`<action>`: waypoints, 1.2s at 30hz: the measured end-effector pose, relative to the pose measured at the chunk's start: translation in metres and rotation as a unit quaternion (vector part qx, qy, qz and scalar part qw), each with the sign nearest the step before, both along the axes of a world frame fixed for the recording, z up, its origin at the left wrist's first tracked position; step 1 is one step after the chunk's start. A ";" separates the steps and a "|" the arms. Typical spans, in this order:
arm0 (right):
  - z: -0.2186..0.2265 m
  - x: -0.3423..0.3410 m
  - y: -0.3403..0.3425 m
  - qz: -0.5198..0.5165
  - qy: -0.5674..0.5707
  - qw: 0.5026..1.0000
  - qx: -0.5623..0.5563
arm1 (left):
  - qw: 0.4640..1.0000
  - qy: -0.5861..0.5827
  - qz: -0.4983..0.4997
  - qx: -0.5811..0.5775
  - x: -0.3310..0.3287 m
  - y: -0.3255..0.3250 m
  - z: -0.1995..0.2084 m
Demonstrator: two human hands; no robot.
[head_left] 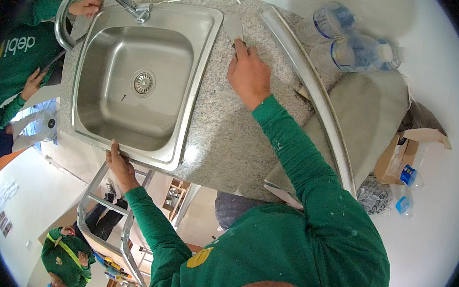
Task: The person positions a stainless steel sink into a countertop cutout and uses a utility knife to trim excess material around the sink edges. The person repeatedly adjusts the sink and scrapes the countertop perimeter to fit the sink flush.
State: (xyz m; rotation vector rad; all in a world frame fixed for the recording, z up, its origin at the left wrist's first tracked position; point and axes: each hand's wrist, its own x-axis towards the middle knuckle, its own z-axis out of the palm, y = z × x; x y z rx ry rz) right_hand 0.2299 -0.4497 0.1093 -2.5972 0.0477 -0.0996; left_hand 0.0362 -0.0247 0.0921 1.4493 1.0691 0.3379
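Note:
A putty knife [233,27] is in my right hand [250,72], its flat blade on the granite countertop [226,121] beside the sink's far right corner. My fingers close around its handle, which is mostly hidden. My left hand [121,168] grips the near edge of the countertop by the stainless steel sink [206,61], one digit up on the edge and the others out of sight below. The sink sits in the counter, with a round drain strainer [143,83] and a small dark bit in its basin. A curved chrome faucet [64,20] rises at its far left.
A long metal strip [317,88] lies along the counter's right side, near plastic bottles [355,52] and a cardboard box [392,162]. A co-worker's hand [87,5] is by the faucet. Below stand a metal ladder [125,232] and another person [67,257].

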 end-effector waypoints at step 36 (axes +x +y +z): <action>-0.044 0.005 -0.046 0.042 -0.160 0.977 0.132 | 0.716 -0.159 -0.432 0.526 0.295 -0.395 0.013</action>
